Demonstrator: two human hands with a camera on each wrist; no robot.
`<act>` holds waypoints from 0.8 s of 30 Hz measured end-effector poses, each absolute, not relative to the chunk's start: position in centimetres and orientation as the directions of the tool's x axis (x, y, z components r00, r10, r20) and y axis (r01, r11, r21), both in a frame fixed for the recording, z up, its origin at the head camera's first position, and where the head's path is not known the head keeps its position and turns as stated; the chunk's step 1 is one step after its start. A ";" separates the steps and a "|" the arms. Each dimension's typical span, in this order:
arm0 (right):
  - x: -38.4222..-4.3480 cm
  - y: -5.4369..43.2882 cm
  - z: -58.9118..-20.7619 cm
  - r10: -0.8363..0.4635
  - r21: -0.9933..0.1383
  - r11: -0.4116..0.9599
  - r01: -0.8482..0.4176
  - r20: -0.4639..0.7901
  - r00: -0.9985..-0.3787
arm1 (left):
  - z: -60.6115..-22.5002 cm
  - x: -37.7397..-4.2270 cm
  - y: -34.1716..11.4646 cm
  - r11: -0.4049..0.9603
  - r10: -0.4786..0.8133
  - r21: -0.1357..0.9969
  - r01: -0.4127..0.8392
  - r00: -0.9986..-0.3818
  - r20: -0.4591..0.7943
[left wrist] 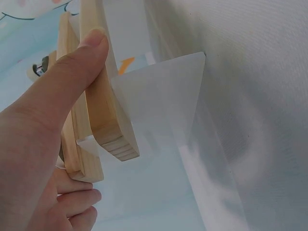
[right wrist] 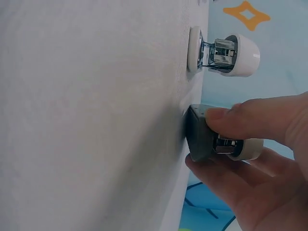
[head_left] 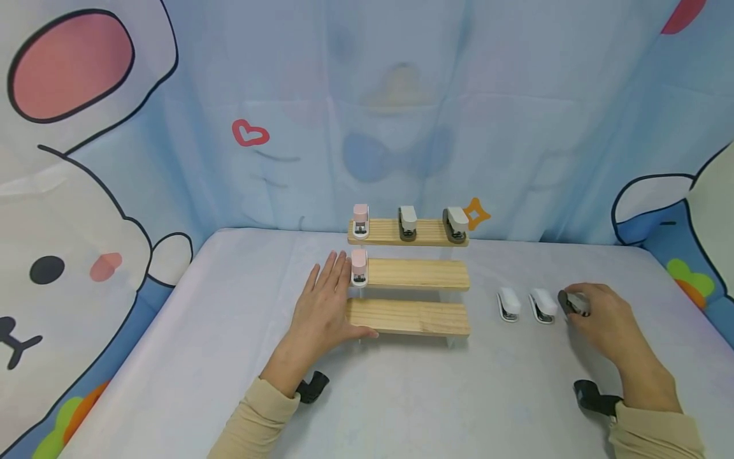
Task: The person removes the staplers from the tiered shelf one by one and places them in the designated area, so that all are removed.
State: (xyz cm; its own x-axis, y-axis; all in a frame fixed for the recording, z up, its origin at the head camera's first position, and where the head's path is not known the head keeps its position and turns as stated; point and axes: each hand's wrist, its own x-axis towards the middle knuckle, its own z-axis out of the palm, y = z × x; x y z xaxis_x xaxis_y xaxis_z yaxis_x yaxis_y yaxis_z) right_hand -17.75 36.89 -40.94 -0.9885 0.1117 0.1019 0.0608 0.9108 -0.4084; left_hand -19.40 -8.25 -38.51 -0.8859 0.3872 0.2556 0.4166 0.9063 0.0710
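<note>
My right hand [head_left: 610, 322] pinches a small grey-and-white stapler [head_left: 575, 303] between thumb and fingers at the table's right side. The right wrist view shows the thumb on the dark grey base of this stapler [right wrist: 202, 132], which is tipped over close to the cloth. My left hand [head_left: 325, 312] rests along the left end of a three-step wooden rack [head_left: 410, 317], fingers straight. Its thumb [left wrist: 91, 43] presses the front of the lowest board [left wrist: 103, 115]. A pink stapler [head_left: 359, 268] stands on the middle step beside the left fingertips.
Two white staplers [head_left: 508, 305] stand between the rack and my right hand. On the top step are another pink stapler [head_left: 360, 221] and two grey-and-white ones [head_left: 408, 223]. Clear supports hold the boards above the white cloth [head_left: 436, 395]. A printed blue curtain [head_left: 275, 178] hangs behind.
</note>
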 end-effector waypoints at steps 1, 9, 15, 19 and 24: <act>-17.8 36.9 -40.9 0.114 -0.412 0.909 0.067 0.092 -0.989 | -38.5 -19.4 -8.3 0.906 0.388 0.071 0.418 -0.885 0.258; -17.9 36.8 -40.6 0.127 -0.422 0.901 0.097 0.044 -0.991 | -38.5 -19.4 -8.3 0.909 0.382 0.074 0.411 -0.889 0.252; -17.9 37.0 -40.7 0.122 -0.425 0.900 0.091 0.046 -0.991 | -38.5 -19.4 -8.3 0.907 0.385 0.073 0.414 -0.888 0.251; -17.6 36.7 -40.2 0.140 -0.427 0.897 0.109 0.043 -0.989 | -38.5 -19.4 -8.3 0.908 0.384 0.072 0.412 -0.890 0.246; -17.1 36.0 -38.9 0.146 -0.437 0.896 0.072 0.138 -0.980 | -38.5 -19.4 -8.3 0.908 0.387 0.065 0.414 -0.889 0.246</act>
